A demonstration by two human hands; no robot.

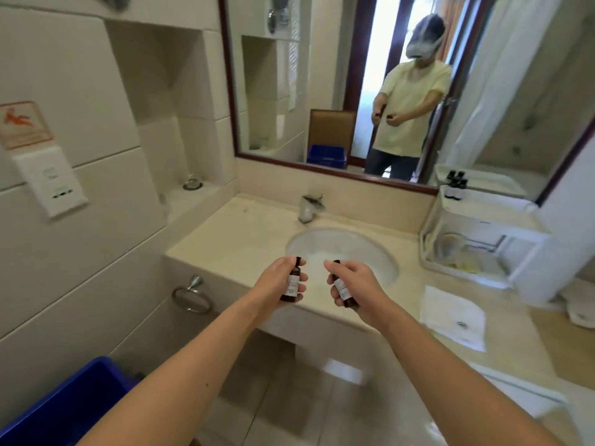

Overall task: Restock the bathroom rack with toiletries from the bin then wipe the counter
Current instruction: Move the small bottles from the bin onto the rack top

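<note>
Head view: two small bottles, left bottle and right bottle, one per hand, both in the air over the front edge of the desk, just before the sink. Left hand has its fingers wrapped round the body, cap up. Right hand pinches the other lower down, bottle tilted toward the left.

Step looks like carry-to-rack. The rack is well to the right, against the mirror, with a few dark-capped bottles already at its back corner. Suggest:
- swing right, place one bottle at a time; the free hand can steady the rack
- set them upright beside the existing ones, labels forward
- right grip is low and tilted; straighten it before setting down
- keep clear of the tap

Bottle look: dark brown, round, black screw cap, pale label with fine print, unreadable. Rigid and light by the look of them, probably easy to tip.

White folded cloth lies on the desk in front of the rack, likely for the wipe afterwards. Blue bin is bottom left, contents hidden.
</note>
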